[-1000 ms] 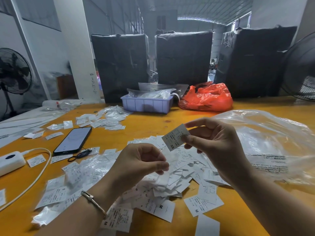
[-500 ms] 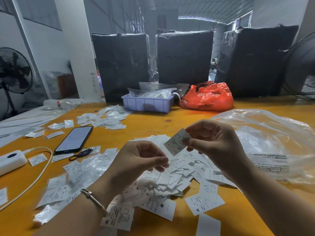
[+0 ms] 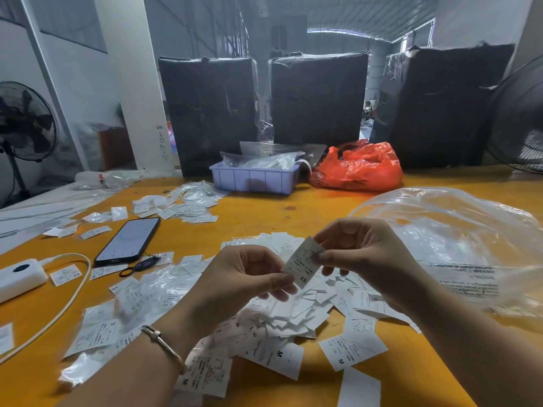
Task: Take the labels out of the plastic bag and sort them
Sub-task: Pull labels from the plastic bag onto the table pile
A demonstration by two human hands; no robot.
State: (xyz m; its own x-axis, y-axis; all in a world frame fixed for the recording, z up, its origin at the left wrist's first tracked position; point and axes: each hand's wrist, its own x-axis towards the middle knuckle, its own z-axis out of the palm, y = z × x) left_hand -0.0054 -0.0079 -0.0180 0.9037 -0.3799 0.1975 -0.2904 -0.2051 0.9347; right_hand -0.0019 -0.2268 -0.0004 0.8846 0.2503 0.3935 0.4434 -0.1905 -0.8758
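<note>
1. The right hand (image 3: 364, 254), at centre frame, pinches the upper end of a single white label (image 3: 304, 261) between thumb and forefinger, the other fingers loosely curled beneath it.
2. The left hand (image 3: 244, 277), just left of it, has its fingers curled, and thumb and forefinger close on the same label's lower end, near the printed "XS". A metal bangle (image 3: 161, 342) circles that wrist.
3. The orange table (image 3: 264, 212) fills the lower two thirds of the frame. Three large black-wrapped bales (image 3: 318, 98) stand along its far edge, with a fan (image 3: 26, 121) at upper left and another at the right edge.
4. The clear plastic bag (image 3: 458, 245) lies crumpled at right, just beside the right forearm.
5. A red bag (image 3: 358, 168) and a lilac tray (image 3: 252, 179) sit in front of the bales.
6. The main pile of labels (image 3: 293, 315) lies under both hands at lower centre; some show "M" or "S". A smaller heap (image 3: 182, 205) lies at upper left of the table, near the tray.
7. A phone (image 3: 127, 240) and a white power bank (image 3: 20, 274) with its cable lie at left.
8. The held label is tilted, with small print that is too fine to read.
</note>
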